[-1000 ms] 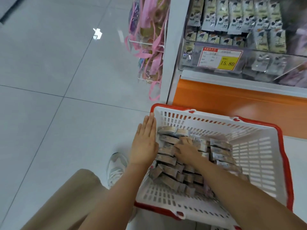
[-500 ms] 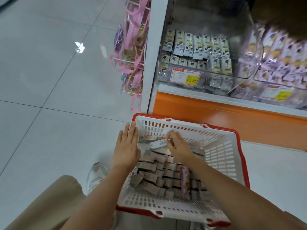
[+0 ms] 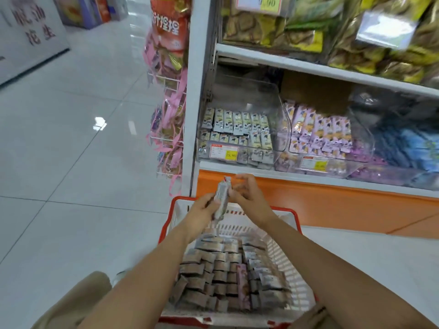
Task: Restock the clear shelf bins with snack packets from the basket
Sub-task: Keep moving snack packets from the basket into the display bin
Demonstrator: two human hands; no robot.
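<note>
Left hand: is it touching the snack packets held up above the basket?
Touching. The head view shows the left hand with its fingers curled round the snack packets, gripping them above the basket.

Glossy tile floor (image 3: 71, 162), clear plastic bin (image 3: 282, 129), plastic basket (image 3: 294, 269), shiny foil pkts (image 3: 213, 269)

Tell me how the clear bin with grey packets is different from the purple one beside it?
The clear plastic bin of grey-and-white packets sits at the shelf's left end; the clear plastic bin of pale purple packets sits to its right. The grey bin's price tag reads 15.80; the purple bin's price tag is too blurred to read. Both are see-through, with curved sides, on one shelf.
</note>
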